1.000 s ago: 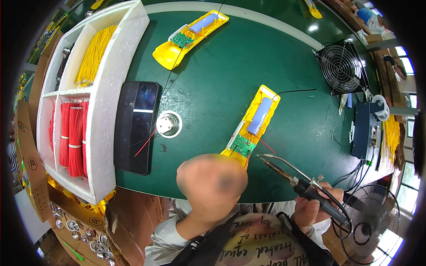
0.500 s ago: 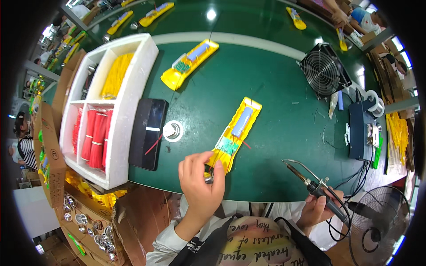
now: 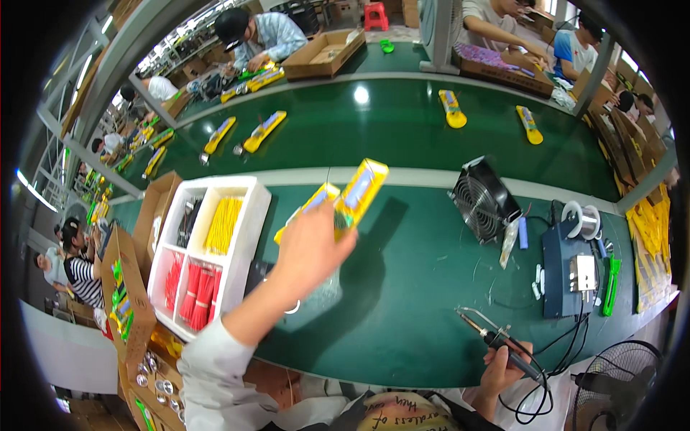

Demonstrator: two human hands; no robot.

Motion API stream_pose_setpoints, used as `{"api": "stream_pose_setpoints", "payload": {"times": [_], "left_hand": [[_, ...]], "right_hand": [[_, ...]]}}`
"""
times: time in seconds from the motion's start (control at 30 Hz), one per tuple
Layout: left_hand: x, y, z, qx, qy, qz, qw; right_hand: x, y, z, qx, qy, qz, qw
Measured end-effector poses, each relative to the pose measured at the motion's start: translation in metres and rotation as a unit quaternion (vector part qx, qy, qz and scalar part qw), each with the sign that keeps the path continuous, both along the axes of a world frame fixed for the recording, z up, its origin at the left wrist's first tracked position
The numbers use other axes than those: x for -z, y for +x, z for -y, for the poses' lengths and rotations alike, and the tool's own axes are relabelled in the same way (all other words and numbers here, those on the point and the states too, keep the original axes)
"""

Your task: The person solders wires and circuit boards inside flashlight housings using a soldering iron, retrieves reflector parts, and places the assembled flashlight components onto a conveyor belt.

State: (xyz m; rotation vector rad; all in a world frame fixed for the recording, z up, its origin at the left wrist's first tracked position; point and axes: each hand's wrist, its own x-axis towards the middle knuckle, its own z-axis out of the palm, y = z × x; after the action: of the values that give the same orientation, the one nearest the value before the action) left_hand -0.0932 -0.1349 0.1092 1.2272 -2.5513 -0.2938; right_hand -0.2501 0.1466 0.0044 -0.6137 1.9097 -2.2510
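Left hand (image 3: 310, 248) fingers clasping yellow tray (image 3: 361, 190), right hand (image 3: 505, 363) gripping soldering iron (image 3: 496, 339)

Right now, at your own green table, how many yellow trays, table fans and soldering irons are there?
Yellow trays: 2, one in the left hand, one behind it
Table fan: 1
Soldering iron: 1, in the right hand
Total: 4

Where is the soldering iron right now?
In the head view, the soldering iron is low on the right, held in the right hand over the green table's near edge, below the blue box.
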Motion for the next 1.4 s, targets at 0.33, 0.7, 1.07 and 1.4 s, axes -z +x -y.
{"api": "stream_pose_setpoints", "payload": {"times": [0.33,0.7,1.07,1.4], "left_hand": [[0.075,-0.164,0.235,-0.126,-0.043,0.008,0.991],[0.086,-0.338,0.176,-0.066,-0.041,-0.042,0.996],[0.13,-0.272,0.143,-0.026,-0.234,0.007,0.972],[0.069,0.01,-0.084,0.034,-0.052,0.074,0.995]], "right_hand": [[-0.005,-0.011,-0.001,0.067,0.063,0.028,0.995],[-0.012,-0.018,-0.014,0.136,0.106,0.048,0.984],[0.0,-0.03,-0.036,0.222,0.023,0.002,0.975],[-0.011,-0.034,-0.046,0.169,0.21,-0.063,0.961]]}}
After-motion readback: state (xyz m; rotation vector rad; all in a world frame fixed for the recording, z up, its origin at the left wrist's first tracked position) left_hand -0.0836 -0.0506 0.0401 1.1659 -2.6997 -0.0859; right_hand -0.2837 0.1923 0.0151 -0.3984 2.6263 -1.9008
